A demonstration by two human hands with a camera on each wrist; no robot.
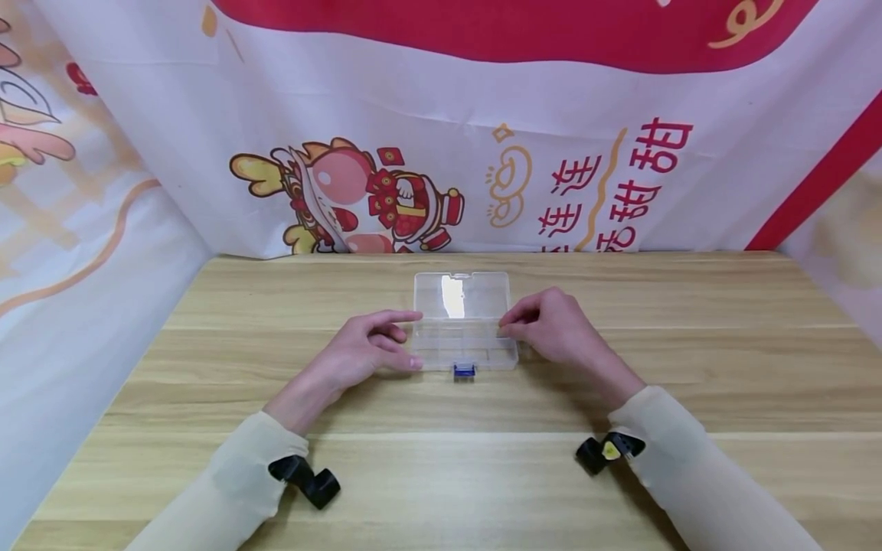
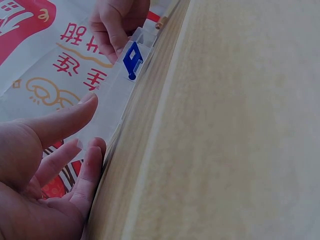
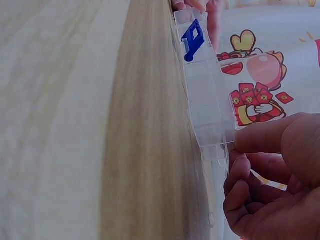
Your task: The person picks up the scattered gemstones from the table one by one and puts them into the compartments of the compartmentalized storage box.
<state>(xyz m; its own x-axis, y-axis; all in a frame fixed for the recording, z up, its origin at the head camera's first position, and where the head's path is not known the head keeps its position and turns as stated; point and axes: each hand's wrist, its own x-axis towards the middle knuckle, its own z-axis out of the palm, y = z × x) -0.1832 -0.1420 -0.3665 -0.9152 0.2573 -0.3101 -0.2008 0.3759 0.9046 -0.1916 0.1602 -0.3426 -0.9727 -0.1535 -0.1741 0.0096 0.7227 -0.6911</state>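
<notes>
A clear plastic compartment box (image 1: 441, 364) lies on the wooden table with its see-through lid (image 1: 429, 297) raised at the back. A blue latch (image 1: 465, 372) hangs at the middle of the front wall. At the box's left end is my left hand (image 1: 358, 348), thumb and index finger extended and spread along that side. My right hand (image 1: 560, 329) pinches at the box's right end, thumb and curled fingers together, plain in the right wrist view by the box's corner (image 3: 212, 135). Whether a thin clear divider is between those fingertips I cannot tell.
The wooden table (image 1: 441, 474) extends on all sides of the box. A printed white cloth (image 1: 386, 92) hangs behind the table, with another on the left. Each sleeve carries a black wrist camera, the left one (image 1: 306, 478) and the right one (image 1: 606, 451).
</notes>
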